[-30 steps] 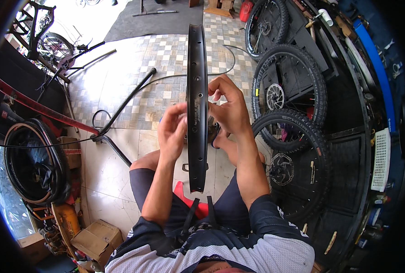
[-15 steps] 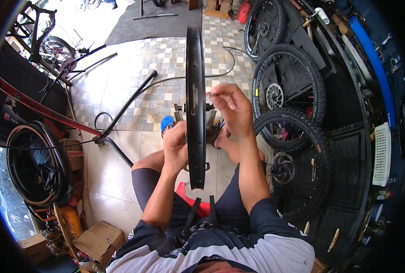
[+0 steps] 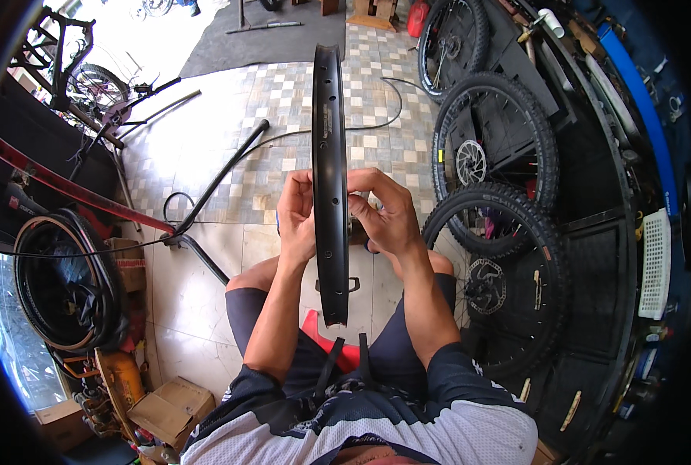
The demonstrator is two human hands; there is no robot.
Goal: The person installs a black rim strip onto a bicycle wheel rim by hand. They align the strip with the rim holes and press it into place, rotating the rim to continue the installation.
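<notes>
A black bicycle wheel rim [image 3: 331, 155] stands upright and edge-on in front of me, its drilled outer face toward me. On its left side is my left hand [image 3: 295, 213], fingers bent in against the wheel and partly hidden by the rim. Level with it on the other side, my right hand [image 3: 388, 211] is closed, index finger and thumb drawn together at the rim's edge. What either hand pinches there cannot be made out. The middle of the wheel is hidden behind rim and hands.
Several knobbly-tyred wheels [image 3: 553, 147] lean along the right side. To the left, a black stand tube [image 3: 225, 170] and a hose cross the tiled floor [image 3: 183, 298]. Loose tyres [image 3: 27, 291] hang at left above a cardboard box [image 3: 171, 407]. A white plastic basket [image 3: 655, 263] is far right.
My right hand has come down and in to the rim from the raised pinch beside it. My left hand has slid farther from me along the wheel. The rim has turned slightly, shifting its holes.
</notes>
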